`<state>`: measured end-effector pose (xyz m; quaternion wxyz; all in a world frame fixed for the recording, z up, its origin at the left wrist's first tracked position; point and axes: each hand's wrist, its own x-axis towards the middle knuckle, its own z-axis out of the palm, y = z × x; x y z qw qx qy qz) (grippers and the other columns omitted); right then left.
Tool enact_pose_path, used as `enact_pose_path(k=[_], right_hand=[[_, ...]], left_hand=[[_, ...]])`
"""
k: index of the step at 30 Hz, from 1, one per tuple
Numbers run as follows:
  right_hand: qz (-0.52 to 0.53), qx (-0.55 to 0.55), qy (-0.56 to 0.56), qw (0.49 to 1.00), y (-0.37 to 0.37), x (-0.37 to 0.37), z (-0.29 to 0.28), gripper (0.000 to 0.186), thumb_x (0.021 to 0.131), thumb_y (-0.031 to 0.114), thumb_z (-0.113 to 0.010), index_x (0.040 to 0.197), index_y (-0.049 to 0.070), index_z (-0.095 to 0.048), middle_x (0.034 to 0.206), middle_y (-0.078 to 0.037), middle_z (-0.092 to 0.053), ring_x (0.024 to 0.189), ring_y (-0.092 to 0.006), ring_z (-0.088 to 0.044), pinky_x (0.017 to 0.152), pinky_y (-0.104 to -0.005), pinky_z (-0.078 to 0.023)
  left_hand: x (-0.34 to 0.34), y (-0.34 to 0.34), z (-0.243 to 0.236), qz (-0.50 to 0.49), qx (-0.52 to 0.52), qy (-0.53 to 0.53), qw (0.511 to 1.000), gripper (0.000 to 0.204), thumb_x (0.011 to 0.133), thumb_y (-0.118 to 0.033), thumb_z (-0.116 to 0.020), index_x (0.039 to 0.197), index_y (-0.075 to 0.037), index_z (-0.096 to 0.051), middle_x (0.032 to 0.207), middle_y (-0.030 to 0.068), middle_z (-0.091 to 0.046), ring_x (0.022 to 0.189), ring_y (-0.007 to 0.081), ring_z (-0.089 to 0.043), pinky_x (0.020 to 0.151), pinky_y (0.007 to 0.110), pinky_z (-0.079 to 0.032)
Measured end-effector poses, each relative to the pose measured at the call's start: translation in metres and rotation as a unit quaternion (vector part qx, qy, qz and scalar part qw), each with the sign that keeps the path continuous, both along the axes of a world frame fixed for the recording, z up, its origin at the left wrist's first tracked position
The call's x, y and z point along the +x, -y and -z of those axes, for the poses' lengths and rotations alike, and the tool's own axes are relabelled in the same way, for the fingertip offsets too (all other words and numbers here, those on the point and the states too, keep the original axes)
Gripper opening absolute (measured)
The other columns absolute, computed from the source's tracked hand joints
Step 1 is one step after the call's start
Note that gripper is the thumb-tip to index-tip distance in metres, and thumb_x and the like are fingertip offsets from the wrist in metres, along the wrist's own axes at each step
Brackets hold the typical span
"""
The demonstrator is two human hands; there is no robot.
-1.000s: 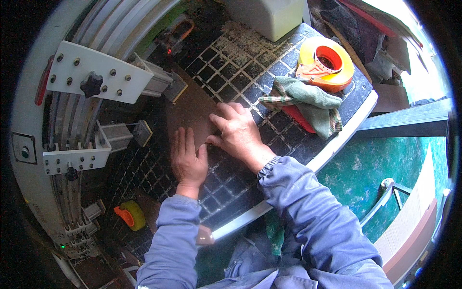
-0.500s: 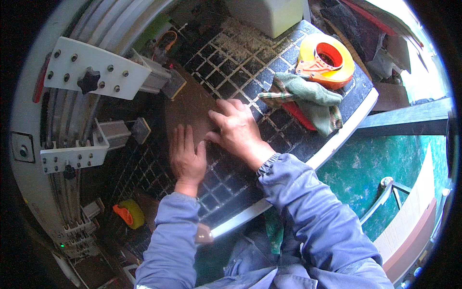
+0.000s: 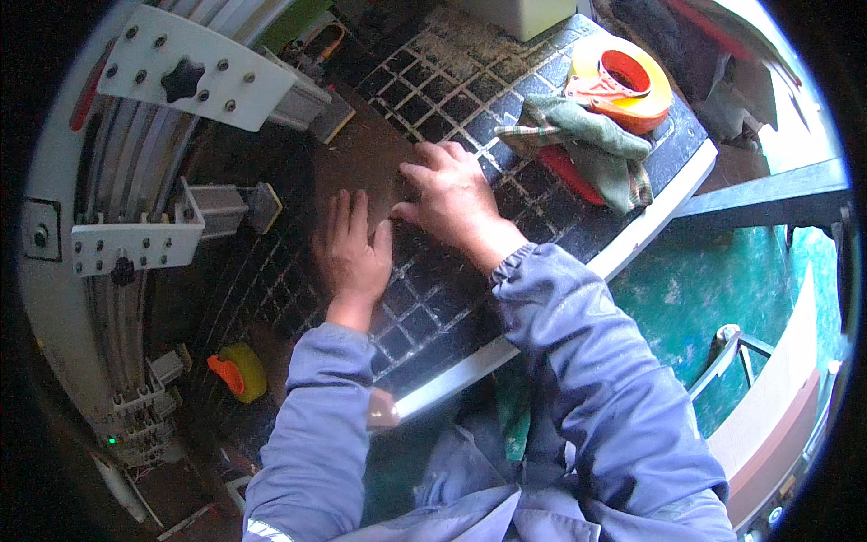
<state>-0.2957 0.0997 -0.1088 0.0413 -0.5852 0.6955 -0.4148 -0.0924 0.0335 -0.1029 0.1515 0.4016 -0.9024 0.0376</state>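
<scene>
in the head view, a brown panel (image 3: 357,149) lies on a black, gridded bench (image 3: 408,314). the left hand (image 3: 352,262) rests flat on the panel's near part, its fingers straight and close together, the thumb out to the side. the right hand (image 3: 459,194) is at the panel's right edge, its fingers bent and slightly apart; whether they grip that edge i cannot tell. right of this hand, a green cloth (image 3: 591,135) lies partly over something red (image 3: 571,174), just beside a yellow tape roll (image 3: 585,61) in an orange holder (image 3: 632,110). at left, a bolted white plate (image 3: 194,68) carries a black knob (image 3: 182,79).
</scene>
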Motion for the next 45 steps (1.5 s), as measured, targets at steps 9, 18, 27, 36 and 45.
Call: enact_pose_path(k=[9,18,27,36,45], right_hand=[[-0.029,0.058,0.006,0.998,-0.096,-0.006,-0.017,0.064,0.076,0.029,-0.088,0.133,0.008,-0.068,0.149,-0.023,-0.058,0.138,-0.0445,-0.054,0.114,-0.0514,-0.049],[0.015,0.048,0.008,0.999,-0.171,0.002,-0.020,0.059,0.086,0.018,-0.080,0.139,-0.002,-0.064,0.158,-0.030,-0.048,0.151,-0.0515,-0.039,0.124,-0.0581,-0.036],[-0.081,0.095,-0.031,0.992,-0.151,-0.026,-0.016,0.057,0.091,0.005,-0.075,0.147,0.005,-0.062,0.164,-0.020,-0.047,0.158,-0.0445,-0.034,0.126,-0.0510,-0.036],[-0.129,0.148,-0.024,0.980,-0.112,-0.038,-0.034,0.062,0.091,0.021,-0.082,0.149,0.014,-0.063,0.163,-0.023,-0.047,0.152,-0.0436,-0.043,0.124,-0.0478,-0.040],[-0.174,0.248,-0.096,0.948,-0.155,0.001,-0.058,0.103,0.057,0.008,-0.094,0.154,0.016,-0.058,0.168,-0.023,-0.038,0.152,-0.0448,-0.043,0.124,-0.0496,-0.041]], left_hand=[[0.000,-0.099,-0.036,0.027,0.095,0.043,0.994,0.080,0.088,-0.037,-0.079,0.157,-0.008,-0.051,0.162,0.0235,-0.048,0.150,0.0386,-0.046,0.114,0.055,-0.039],[-0.020,-0.221,-0.060,0.055,0.212,-0.022,0.975,0.085,0.080,-0.035,-0.081,0.152,-0.001,-0.053,0.159,0.0294,-0.046,0.141,0.0455,-0.046,0.113,0.057,-0.040],[0.014,-0.247,-0.050,0.148,0.294,-0.201,0.923,0.076,0.080,-0.012,-0.083,0.149,0.005,-0.055,0.152,0.0288,-0.055,0.143,0.0479,-0.051,0.121,0.053,-0.041],[0.120,-0.239,-0.064,0.008,0.170,-0.239,0.956,0.035,0.076,-0.002,-0.085,0.110,0.000,-0.074,0.110,0.0156,-0.074,0.101,0.0369,-0.071,0.091,0.046,-0.059],[0.300,-0.210,-0.067,-0.375,0.093,-0.244,0.889,0.014,0.096,-0.003,-0.079,0.109,0.001,-0.075,0.092,0.0012,-0.073,0.074,0.0044,-0.062,0.067,0.021,-0.052]])
